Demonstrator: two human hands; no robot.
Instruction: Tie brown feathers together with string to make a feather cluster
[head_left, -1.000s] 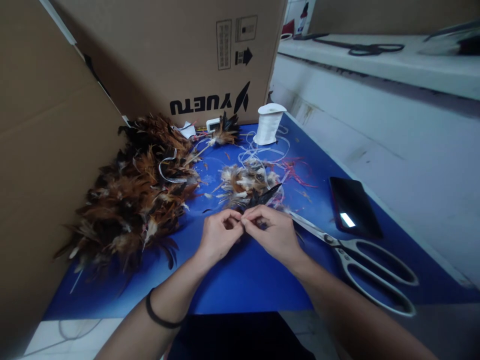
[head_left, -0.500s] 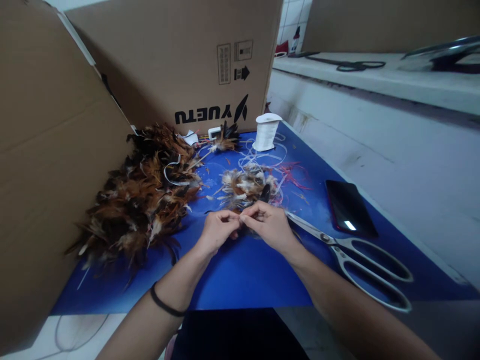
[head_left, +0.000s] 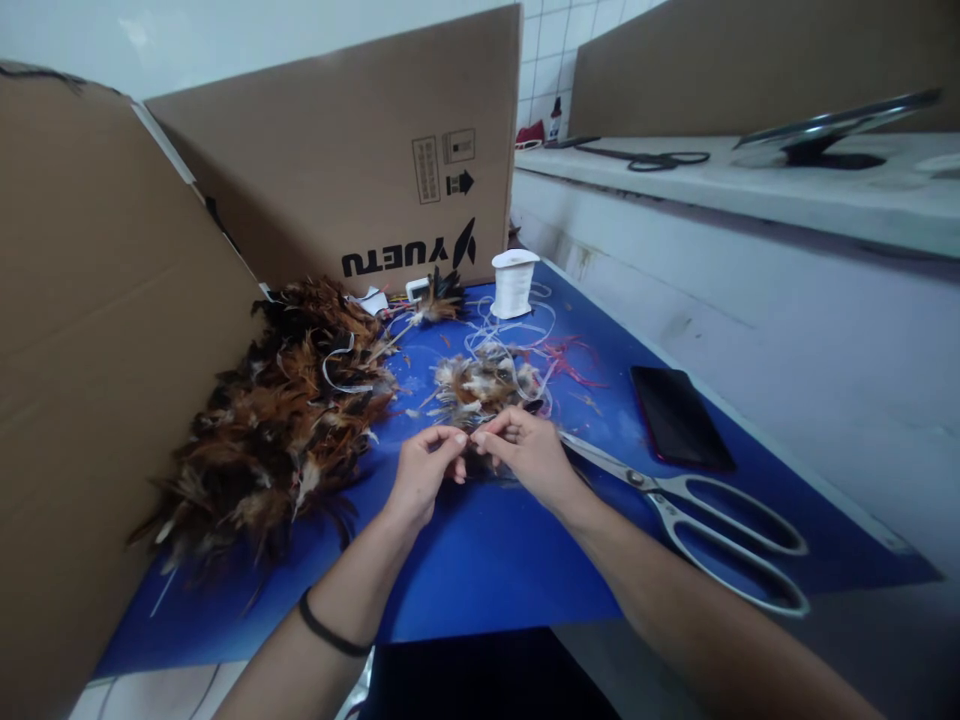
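My left hand and my right hand meet over the blue table, thumbs and fingertips pinched close to each other. Whatever lies between the fingertips is too small to make out. Just beyond and partly under my hands lies a bundle of brown, white and grey feathers, with a loop of white ribbon trailing across it. Beside my right wrist rest large scissors, blades pointing toward the feathers. A big heap of brown and black feathers lies left of my left hand.
Behind the feathers stands a spool of white ribbon, with pink strands near it. A dark phone lies at the right. Cardboard panels wall the left and back. A ledge at the right holds more scissors.
The view has tilted up and shifted slightly. My fingertips have drawn slightly apart, and both hands stay pinched over the same spot.
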